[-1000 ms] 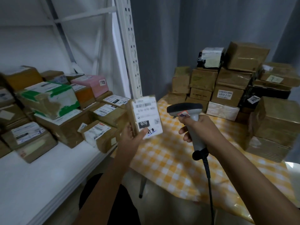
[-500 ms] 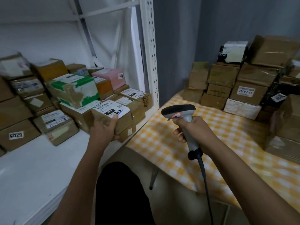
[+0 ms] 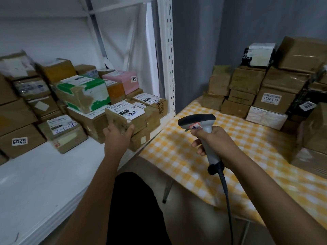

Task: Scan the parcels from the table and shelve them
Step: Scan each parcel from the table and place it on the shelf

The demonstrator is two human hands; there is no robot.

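A small brown parcel with a white label marked 070 lies flat on top of other boxes at the right end of the white shelf. My left hand grips its near end, thumb on the right corner and fingers on the left. My right hand holds a grey handheld scanner by its grip over the table with the yellow checked cloth. The scanner's dark head points left toward the shelf. Its cable hangs down past my forearm.
Several labelled boxes fill the back of the shelf, among them a green-and-white one and a pink one. A perforated white upright separates shelf from table. Stacked brown parcels line the table's far and right sides.
My left hand carried the labelled parcel from in front of the scanner left to the shelf and laid it flat on the boxes there. The scanner hand stayed about where it was.
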